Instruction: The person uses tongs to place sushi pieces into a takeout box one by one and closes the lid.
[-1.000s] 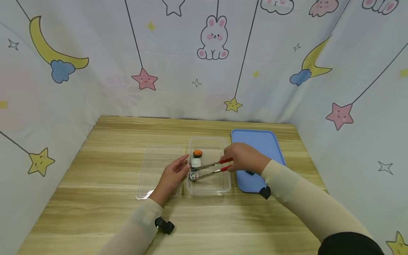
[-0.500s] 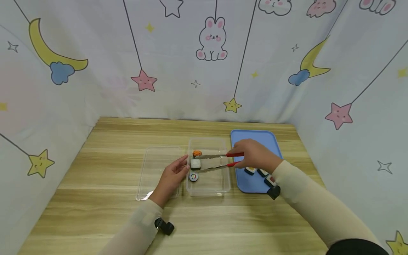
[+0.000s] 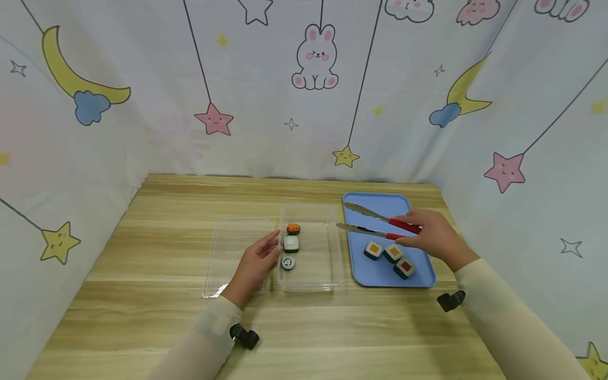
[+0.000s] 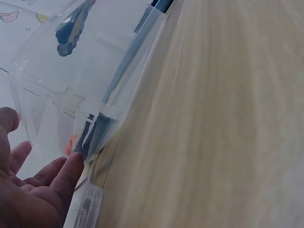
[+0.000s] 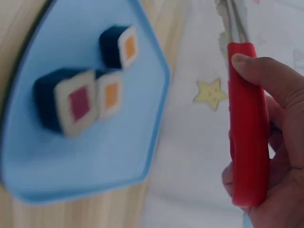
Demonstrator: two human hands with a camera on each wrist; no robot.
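My right hand [image 3: 437, 237] grips a pair of tongs [image 5: 249, 123] by its red handles, the metal arms spread with nothing between them, over the blue tray [image 3: 377, 277]. On that tray lie two toy sushi pieces with orange centres, one [image 3: 373, 250] beside the other [image 3: 392, 253], and one with a dark red centre [image 3: 404, 267]. My left hand [image 3: 254, 266] rests its fingers against the left side of a clear plastic container [image 3: 310, 287]. Inside stand an orange-topped sushi [image 3: 293, 228], a white-topped one [image 3: 291, 244] and a small round roll [image 3: 287, 263], lined along the left wall.
A clear lid [image 3: 233, 248] lies flat on the wooden table [image 3: 304, 332] left of the container, partly behind my left hand. The tray stands close to the container's right side. A patterned white curtain [image 3: 266, 148] closes off the back and sides.
The tongs came away from the round roll, opened, and travelled right with my right hand from the container to above the tray. The roll stays in the container. My left hand kept its place.
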